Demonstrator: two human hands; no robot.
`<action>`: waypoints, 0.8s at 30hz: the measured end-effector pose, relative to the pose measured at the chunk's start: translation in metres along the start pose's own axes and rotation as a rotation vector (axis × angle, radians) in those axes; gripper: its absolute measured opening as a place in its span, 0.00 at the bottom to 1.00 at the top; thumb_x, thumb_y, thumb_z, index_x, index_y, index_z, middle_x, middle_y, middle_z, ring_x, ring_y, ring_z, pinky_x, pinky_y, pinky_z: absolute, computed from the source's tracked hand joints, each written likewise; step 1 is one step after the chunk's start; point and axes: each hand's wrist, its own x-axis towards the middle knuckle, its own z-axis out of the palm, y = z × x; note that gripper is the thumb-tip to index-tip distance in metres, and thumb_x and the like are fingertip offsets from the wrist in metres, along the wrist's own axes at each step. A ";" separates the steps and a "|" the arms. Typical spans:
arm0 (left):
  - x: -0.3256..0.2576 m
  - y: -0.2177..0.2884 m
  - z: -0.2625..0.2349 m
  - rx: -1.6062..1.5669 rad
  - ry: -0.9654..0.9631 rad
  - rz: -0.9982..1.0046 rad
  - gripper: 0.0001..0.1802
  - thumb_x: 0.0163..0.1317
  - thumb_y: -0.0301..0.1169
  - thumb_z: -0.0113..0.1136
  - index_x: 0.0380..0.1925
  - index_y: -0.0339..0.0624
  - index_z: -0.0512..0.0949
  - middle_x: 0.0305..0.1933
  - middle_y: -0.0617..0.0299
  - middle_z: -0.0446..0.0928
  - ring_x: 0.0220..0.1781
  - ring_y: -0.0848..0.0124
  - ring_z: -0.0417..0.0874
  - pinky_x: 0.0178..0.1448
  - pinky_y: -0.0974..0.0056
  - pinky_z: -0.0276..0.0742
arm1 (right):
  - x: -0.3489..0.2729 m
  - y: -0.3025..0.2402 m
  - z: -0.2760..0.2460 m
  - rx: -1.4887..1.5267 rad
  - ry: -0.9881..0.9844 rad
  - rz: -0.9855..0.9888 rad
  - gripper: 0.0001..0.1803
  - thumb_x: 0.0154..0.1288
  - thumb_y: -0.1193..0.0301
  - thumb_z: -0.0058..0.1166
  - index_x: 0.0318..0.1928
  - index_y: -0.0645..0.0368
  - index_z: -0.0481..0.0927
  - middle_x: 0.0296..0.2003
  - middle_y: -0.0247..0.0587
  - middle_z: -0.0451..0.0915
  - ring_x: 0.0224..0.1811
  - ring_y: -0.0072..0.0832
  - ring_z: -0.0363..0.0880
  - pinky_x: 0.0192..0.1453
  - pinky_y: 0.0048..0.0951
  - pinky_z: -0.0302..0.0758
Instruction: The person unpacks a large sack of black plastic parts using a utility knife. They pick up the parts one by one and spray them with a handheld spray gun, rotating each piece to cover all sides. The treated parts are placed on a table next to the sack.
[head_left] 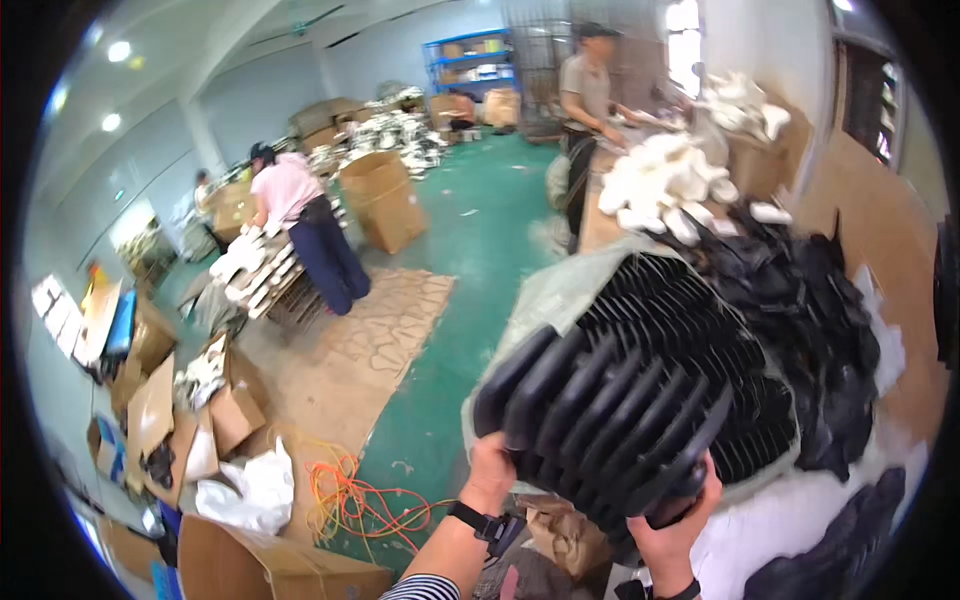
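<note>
Between my hands is a row of several black, rounded, sole-shaped pieces point(600, 410), stacked side by side; I cannot make out their exact kind. My left hand point(490, 472) presses on the left end of the row, and my right hand point(680, 520) grips it from the lower right, thumb around the end piece. Right behind it stands an open pale plastic sack point(540, 290), filled with tight rows of similar black pieces point(680, 310). The held row overlaps the sack's near side and hides part of it.
Loose black pieces point(810, 320) lie heaped on the table at right, beyond them white pieces point(670, 180). A person point(588, 95) stands at that table; another point(300, 200) bends over a rack at left. Orange cords point(365, 505) and a cardboard box point(270, 560) lie lower left.
</note>
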 end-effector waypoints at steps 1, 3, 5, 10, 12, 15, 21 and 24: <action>0.005 -0.007 -0.005 0.001 0.026 -0.009 0.25 0.45 0.20 0.52 0.49 0.32 0.74 0.49 0.58 0.77 0.52 0.65 0.78 0.58 0.61 0.73 | 0.006 -0.009 -0.012 -0.069 0.038 -0.053 0.47 0.34 0.62 0.69 0.57 0.61 0.60 0.61 0.57 0.59 0.61 0.46 0.60 0.65 0.43 0.56; -0.001 0.007 -0.013 0.125 -0.122 -0.003 0.25 0.52 0.28 0.51 0.52 0.31 0.71 0.52 0.55 0.75 0.54 0.60 0.76 0.60 0.57 0.73 | 0.016 -0.027 -0.025 -0.133 0.072 -0.161 0.45 0.33 0.52 0.71 0.52 0.61 0.68 0.55 0.58 0.69 0.56 0.49 0.66 0.59 0.43 0.61; -0.003 0.044 -0.018 0.218 -0.118 0.044 0.25 0.52 0.29 0.51 0.53 0.32 0.71 0.52 0.55 0.75 0.55 0.59 0.76 0.60 0.57 0.72 | 0.035 -0.060 -0.025 -0.039 -0.169 -0.154 0.45 0.30 0.51 0.69 0.51 0.59 0.70 0.55 0.60 0.69 0.54 0.51 0.67 0.55 0.45 0.62; -0.017 -0.010 0.043 0.246 -0.275 -0.112 0.25 0.54 0.30 0.50 0.53 0.32 0.71 0.52 0.54 0.75 0.55 0.58 0.76 0.61 0.56 0.72 | -0.019 -0.090 -0.057 -0.248 0.251 -0.209 0.37 0.40 0.55 0.61 0.51 0.60 0.67 0.60 0.66 0.64 0.54 0.48 0.68 0.57 0.42 0.61; -0.028 -0.035 0.064 0.243 -0.356 -0.200 0.24 0.55 0.31 0.49 0.53 0.33 0.71 0.52 0.54 0.75 0.56 0.58 0.76 0.61 0.56 0.72 | -0.027 -0.096 -0.080 -0.365 0.280 -0.162 0.36 0.43 0.55 0.59 0.51 0.61 0.66 0.60 0.67 0.63 0.54 0.48 0.68 0.58 0.42 0.61; -0.045 -0.080 0.079 0.233 -0.442 -0.383 0.24 0.56 0.32 0.49 0.53 0.33 0.71 0.53 0.54 0.75 0.56 0.57 0.75 0.61 0.55 0.72 | -0.052 -0.104 -0.126 -0.571 0.172 0.001 0.40 0.41 0.53 0.61 0.52 0.66 0.66 0.60 0.71 0.61 0.56 0.51 0.65 0.61 0.44 0.58; -0.107 -0.227 0.101 0.222 -0.595 -1.001 0.24 0.58 0.34 0.47 0.54 0.34 0.71 0.53 0.53 0.75 0.57 0.56 0.75 0.62 0.54 0.71 | -0.079 -0.092 -0.185 -0.867 0.116 0.513 0.40 0.48 0.52 0.62 0.54 0.66 0.65 0.58 0.66 0.61 0.52 0.49 0.65 0.56 0.44 0.60; -0.144 -0.295 0.101 0.367 -0.615 -1.350 0.24 0.64 0.40 0.42 0.54 0.37 0.72 0.55 0.51 0.75 0.59 0.54 0.73 0.64 0.51 0.70 | -0.086 -0.080 -0.203 -1.051 0.071 0.616 0.42 0.54 0.50 0.58 0.62 0.66 0.62 0.57 0.68 0.63 0.50 0.49 0.67 0.54 0.42 0.64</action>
